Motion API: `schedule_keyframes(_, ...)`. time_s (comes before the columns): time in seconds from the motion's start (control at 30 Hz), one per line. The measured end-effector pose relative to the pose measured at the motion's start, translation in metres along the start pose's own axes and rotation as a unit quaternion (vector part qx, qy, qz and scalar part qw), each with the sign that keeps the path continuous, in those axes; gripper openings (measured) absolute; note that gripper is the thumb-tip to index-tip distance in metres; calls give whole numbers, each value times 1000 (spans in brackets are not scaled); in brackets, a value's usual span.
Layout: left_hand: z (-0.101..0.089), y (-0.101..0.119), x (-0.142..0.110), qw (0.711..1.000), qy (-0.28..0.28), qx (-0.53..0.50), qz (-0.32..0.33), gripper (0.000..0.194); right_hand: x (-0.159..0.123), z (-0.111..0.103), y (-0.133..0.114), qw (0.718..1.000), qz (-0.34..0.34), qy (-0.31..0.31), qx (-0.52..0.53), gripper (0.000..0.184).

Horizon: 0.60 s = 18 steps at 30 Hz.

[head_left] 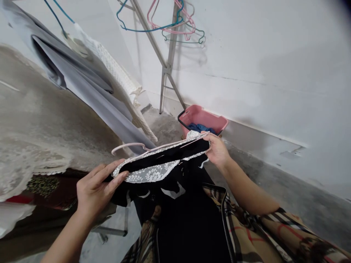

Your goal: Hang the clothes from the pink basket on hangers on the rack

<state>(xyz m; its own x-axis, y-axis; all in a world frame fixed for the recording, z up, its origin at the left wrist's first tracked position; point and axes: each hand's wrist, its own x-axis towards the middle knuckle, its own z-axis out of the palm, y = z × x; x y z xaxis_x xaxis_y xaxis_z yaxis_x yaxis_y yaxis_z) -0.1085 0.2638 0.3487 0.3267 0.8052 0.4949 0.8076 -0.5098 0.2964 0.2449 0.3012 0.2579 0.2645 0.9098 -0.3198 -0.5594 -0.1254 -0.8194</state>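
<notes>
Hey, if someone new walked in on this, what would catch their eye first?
The black lace-trimmed garment comes first, held out at center between the left hand and right hand, with a pink hanger along it. Above, a blue hanger hangs on a metal rack. At right, a pink basket holds blue cloth.

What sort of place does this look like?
Probably a home laundry or drying area: a black lace-trimmed garment on a pale pink hanger, more wire hangers by a metal folding rack, and a pink laundry basket on a bare concrete floor.
</notes>
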Motion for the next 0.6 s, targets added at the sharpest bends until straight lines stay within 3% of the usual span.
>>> schedule_keyframes(0.17,-4,-7,-5,1000,0,-11,-20,18,-6,1,-10,994,75,-72,-16,27)
schedule_keyframes(0.3,-8,-14,-11,999,14,-29,-40,17,-12,3,-15,988,120,-92,34,27)
schedule_keyframes(0.5,-17,-14,-15,996,7,-33,-81,19,-16,10,-12,984,144,-74,74,23)
schedule_keyframes(0.6,-19,-10,-15,998,-6,-9,-68,24,-10,7,-7,992,99,-80,9,24)
